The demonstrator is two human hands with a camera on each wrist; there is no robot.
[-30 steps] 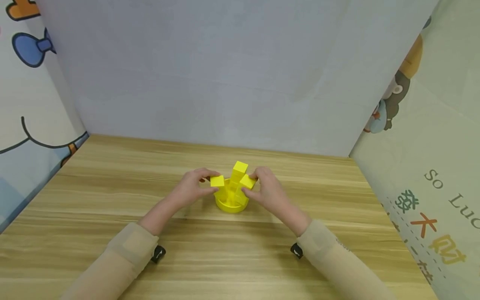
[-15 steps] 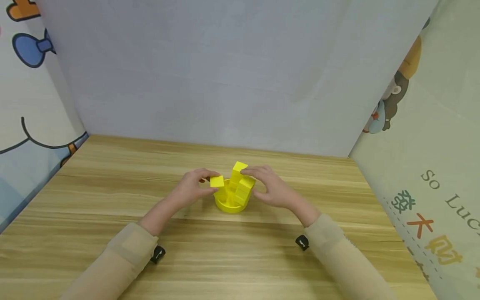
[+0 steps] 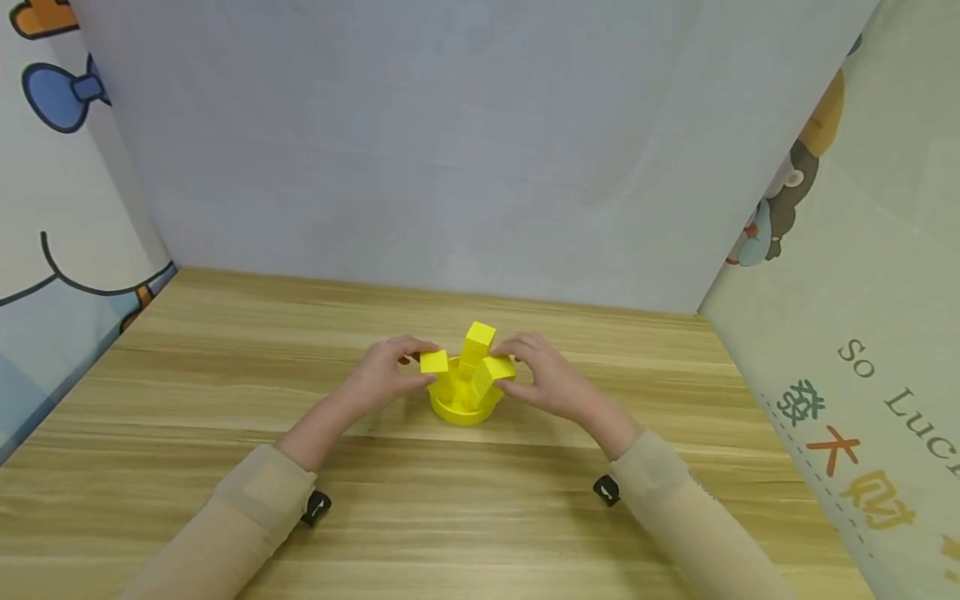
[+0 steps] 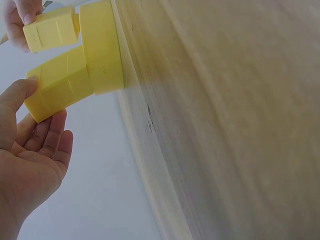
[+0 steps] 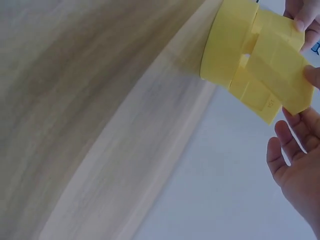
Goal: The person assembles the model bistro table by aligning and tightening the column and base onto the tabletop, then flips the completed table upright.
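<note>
A yellow round base (image 3: 462, 414) stands on the wooden table with three yellow block-like arms rising from it. My left hand (image 3: 380, 372) pinches the top of the left arm (image 3: 434, 362) between thumb and fingers. Opposite it, my right hand (image 3: 545, 375) pinches the right arm (image 3: 495, 368), which leans outward over the base's rim. The rear arm (image 3: 480, 335) stands tallest in the head view, with no hand on it. In the left wrist view, the left arm (image 4: 57, 82) flares out from the base (image 4: 102, 47). The right wrist view shows the right arm (image 5: 280, 70) tilted, partly covering the others.
The wood-grain table (image 3: 465, 517) reaches back to a pale grey cloth wall (image 3: 435, 150). Printed panels flank it, with cartoon shapes on the left panel (image 3: 82, 200) and lettering on the right panel (image 3: 862, 275). Black wrist-camera pieces (image 3: 317, 507) sit under both sleeves.
My right hand lets go of the right arm, shifts slightly right with its fingers spread over the top, then pinches it again. That arm now leans farther right. The left hand stays put.
</note>
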